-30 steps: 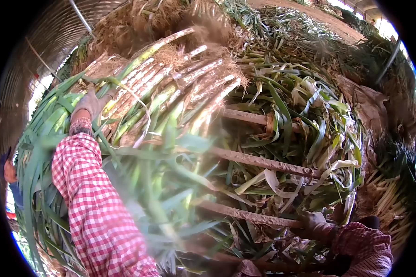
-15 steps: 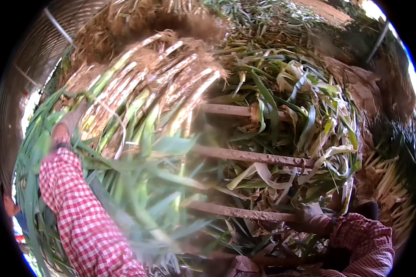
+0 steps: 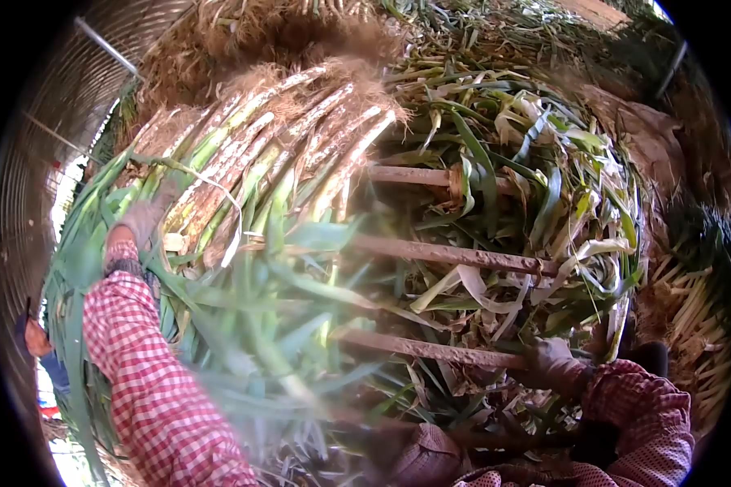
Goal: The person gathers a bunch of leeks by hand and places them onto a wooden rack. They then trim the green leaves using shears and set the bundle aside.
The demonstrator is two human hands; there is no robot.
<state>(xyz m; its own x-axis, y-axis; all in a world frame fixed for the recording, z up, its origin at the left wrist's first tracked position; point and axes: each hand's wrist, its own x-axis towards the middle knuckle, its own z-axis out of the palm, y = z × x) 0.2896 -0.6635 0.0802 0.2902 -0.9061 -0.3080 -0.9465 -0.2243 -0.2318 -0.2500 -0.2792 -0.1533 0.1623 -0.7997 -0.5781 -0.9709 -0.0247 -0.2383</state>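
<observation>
At the left, my gloved left hand (image 3: 140, 221) lies against the long green-and-white leeks (image 3: 227, 154), where the green leaves meet the pale stalks. Its fingers blur into the stalks, so their grip does not show. The leeks lie with roots pointing away from me and leaves toward me. A pale string (image 3: 193, 172) crosses over them. Low on the right, my gloved right hand (image 3: 551, 362) is closed around the end of a soil-caked bar (image 3: 439, 349). Loose leaves partly surround this hand.
More bars (image 3: 463, 253) run crosswise in the middle. Torn leaves (image 3: 536, 195) heap up behind them. Another rooty pile (image 3: 219, 49) stands at the back, and pale stalks (image 3: 698, 333) lie far right. A person (image 3: 36, 341) shows at the left edge.
The view has shifted, moving the leeks and bars a little right and up in the picture. My left hand has come slightly nearer along the leeks. My right hand keeps its place at the bar.
</observation>
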